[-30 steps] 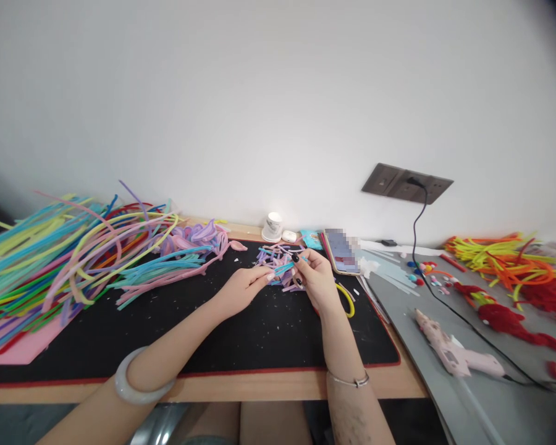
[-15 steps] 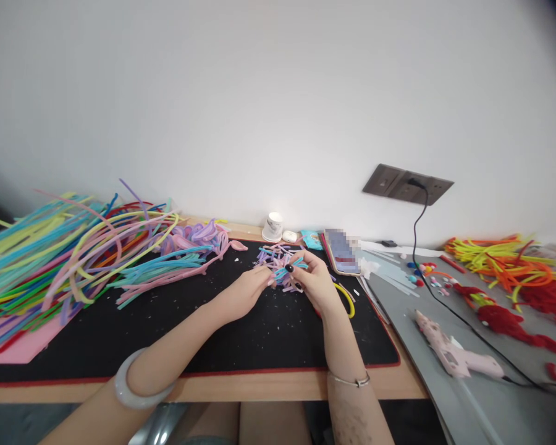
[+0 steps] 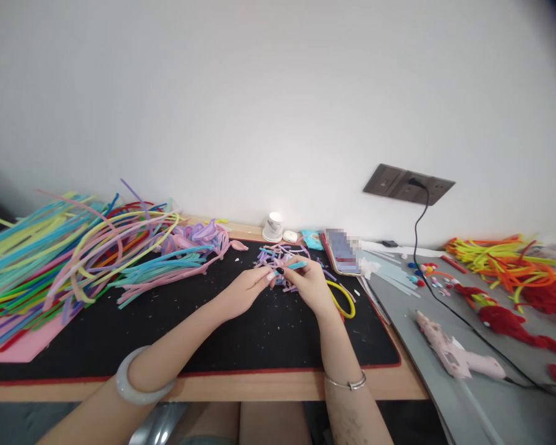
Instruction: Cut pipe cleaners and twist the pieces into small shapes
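Left hand: over the mat's middle, thumb and fingers drawn together; left hand [image 3: 241, 295] has its fingertips at the left end of the blue stem; whether they grip it, cannot tell.
Right hand: right hand [image 3: 312, 288] has thumb and forefinger closed in a pinch on the blue stem, dark nail showing.
Blue stem: short light-blue stem, blue stem [image 3: 298, 265], lying sideways between the hands, above the near part of the cut pile.
Cut pile: cut pile [image 3: 265, 256] of short purple, pink and blue lengths, just beyond the fingertips.
Beside right hand: yellow loop [image 3: 352, 304], partly hidden by the hand.
Mat: black mat [image 3: 231, 346], red-edged, pale specks scattered.
Far edge: white cup [image 3: 273, 227], blue packet [image 3: 311, 239], then phone [image 3: 341, 252] to the right.
Left side: large heap of long coloured stems [image 3: 41, 247].
Right side: pink glue gun [image 3: 451, 352], near; red fuzzy figure [image 3: 499, 318] farther off.
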`<state>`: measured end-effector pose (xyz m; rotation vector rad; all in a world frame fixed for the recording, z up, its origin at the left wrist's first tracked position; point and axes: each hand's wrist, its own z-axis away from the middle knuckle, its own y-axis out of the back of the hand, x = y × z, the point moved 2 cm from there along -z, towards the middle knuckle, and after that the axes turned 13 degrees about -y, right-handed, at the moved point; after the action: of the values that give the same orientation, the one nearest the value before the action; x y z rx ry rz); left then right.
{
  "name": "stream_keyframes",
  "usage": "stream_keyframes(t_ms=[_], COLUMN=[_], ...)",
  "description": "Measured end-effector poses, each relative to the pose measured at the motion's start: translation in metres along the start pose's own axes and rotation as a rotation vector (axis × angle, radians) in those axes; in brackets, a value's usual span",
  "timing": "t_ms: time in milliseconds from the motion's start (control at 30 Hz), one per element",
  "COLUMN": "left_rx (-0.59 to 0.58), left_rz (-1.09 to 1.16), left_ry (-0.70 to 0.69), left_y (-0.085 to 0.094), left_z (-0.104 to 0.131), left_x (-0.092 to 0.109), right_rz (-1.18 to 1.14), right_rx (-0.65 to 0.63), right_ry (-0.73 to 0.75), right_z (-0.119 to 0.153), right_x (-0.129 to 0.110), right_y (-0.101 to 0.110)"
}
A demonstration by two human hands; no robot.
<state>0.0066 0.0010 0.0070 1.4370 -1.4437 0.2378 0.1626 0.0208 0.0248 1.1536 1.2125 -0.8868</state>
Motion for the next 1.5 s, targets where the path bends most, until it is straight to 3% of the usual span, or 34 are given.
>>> stream_keyframes(t_ms=[233, 433, 667, 1000, 1100, 1267, 1433, 1500], left_rx=[-0.003, 0.004, 0.052, 0.127, 0.092, -0.086, -0.138, -0.139], left_rz=[0.068, 0.061, -0.079, -0.037, -0.038, -0.064, 0.105, 0.203], left_ry=[0.008, -0.004, -0.007, 0.059, 0.053, 0.026, 0.051, 0.07], left_y=[-0.002, -0.002, -0.001, 0.0, 0.001, 0.005, 0.008, 0.008], left_z=[0.001, 0.0, 0.0, -0.002, -0.002, 0.0, 0.002, 0.003], left_x=[-0.002, -0.001, -0.001, -0.009, -0.009, -0.007, -0.012, -0.012], right_rz=[-0.018, 0.052, 0.16, 0.269, 0.318, 0.402, 0.339, 0.288], right_rx=[-0.115, -0.125, -0.004, 0.161, 0.154, 0.093, 0.122, 0.075], right_ry=[0.01, 0.098, 0.116, 0.09, 0.177, 0.294, 0.289, 0.248], right_z=[0.002, 0.003, -0.003, -0.003, 0.0, 0.002, 0.0, -0.001], right_x=[0.0, -0.004, 0.008, 0.016, 0.011, 0.006, 0.005, 0.006], right_y=[-0.011, -0.016, -0.018, -0.018, -0.018, -0.018, -0.016, -0.015])
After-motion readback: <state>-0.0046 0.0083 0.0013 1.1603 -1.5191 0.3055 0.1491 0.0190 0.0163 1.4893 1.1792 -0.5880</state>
